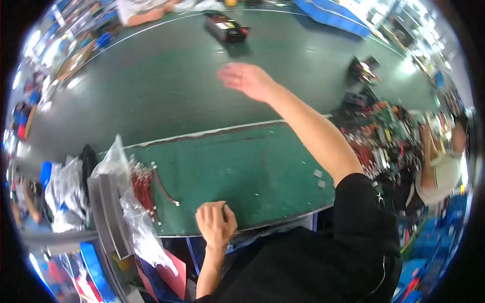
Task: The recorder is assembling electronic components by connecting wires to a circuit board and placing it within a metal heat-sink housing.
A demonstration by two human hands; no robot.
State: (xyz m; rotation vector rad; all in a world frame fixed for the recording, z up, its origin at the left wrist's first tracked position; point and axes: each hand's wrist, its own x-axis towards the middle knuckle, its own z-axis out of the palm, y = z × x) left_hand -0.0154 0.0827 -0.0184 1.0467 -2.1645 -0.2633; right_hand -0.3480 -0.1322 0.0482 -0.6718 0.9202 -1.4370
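Note:
My right arm stretches far out over the dark green surface [166, 86]. At its end my right hand [248, 82] is open, fingers extended and slightly blurred, touching nothing that I can see. Beyond it lies a black box-shaped device [226, 28] with a pale label and a red part at one end. My left hand [216, 222] rests at the near edge of the green mat [227, 166], its fingers curled. A dark spot shows between thumb and forefinger; what it is stays hidden. Closest to this hand is a red cable [162, 186] with white connectors.
A bundle of red cables [143, 188] lies at left, beside grey metal channels [108, 214] and clear plastic bags [139, 222]. Small grey squares [319, 179] sit at right. Past them are piled wires and parts [381, 134], another device [362, 70], and a person [442, 171].

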